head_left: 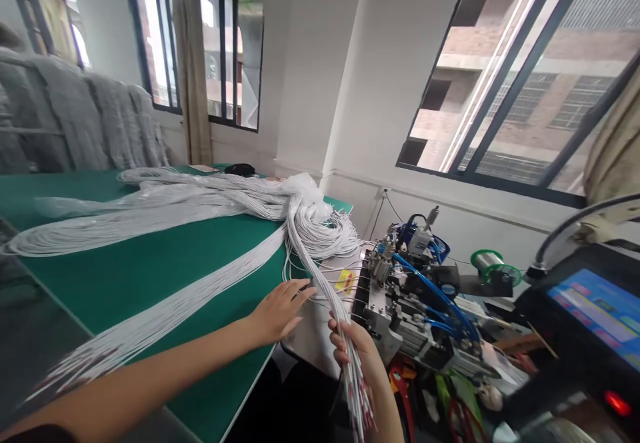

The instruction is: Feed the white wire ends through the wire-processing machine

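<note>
Nearest the camera, the right hand [356, 350] is closed in a fist around a bundle of white wires [320, 276], whose red-tipped ends [364, 408] hang down below the grip. Just to its left and slightly farther, the left hand [277, 311] lies open and flat at the edge of the green table [150, 273], holding nothing, its fingertips touching the side of the same bundle.

From the right hand the bundle's long axis runs up and away to the far left, into a tangled heap of wires [300, 196] on the table. The right hand is the nearer one to the free ends.

To the right stands a machine with blue hoses [415, 310], with a lit screen [595, 310] beyond it.
</note>
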`<state>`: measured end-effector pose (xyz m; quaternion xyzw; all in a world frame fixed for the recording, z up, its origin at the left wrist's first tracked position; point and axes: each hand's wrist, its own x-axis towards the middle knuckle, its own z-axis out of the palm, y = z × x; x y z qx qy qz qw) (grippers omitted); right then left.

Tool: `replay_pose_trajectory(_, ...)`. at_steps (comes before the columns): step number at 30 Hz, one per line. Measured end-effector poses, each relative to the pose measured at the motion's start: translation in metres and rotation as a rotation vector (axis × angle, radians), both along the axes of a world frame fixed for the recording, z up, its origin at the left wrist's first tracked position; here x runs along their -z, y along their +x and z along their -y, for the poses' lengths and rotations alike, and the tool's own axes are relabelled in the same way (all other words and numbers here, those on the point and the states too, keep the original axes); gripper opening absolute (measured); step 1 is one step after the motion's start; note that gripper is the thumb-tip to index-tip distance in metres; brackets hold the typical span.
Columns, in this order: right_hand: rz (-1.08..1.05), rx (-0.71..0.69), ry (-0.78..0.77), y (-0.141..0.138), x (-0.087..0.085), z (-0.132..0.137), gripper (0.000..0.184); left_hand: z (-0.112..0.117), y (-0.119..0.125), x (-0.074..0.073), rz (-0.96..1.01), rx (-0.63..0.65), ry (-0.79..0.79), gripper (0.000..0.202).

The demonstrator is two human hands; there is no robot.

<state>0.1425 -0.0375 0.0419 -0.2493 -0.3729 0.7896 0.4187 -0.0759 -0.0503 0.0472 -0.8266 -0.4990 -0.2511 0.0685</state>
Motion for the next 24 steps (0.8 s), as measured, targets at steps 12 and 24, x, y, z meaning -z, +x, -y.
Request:
replay_pose_trajectory(12,0.810,0.187,0.442,0.027,0.020,0.064,0.040,-0.068,0.065,0.044,-0.100,0.522,0.368,0.018)
replay_pose_trajectory(24,1.121,0.498,0.517,0.054,0.005,0.075,0.034,-0.061,0.060,0.041,-0.068,0.600,0.408,0.033)
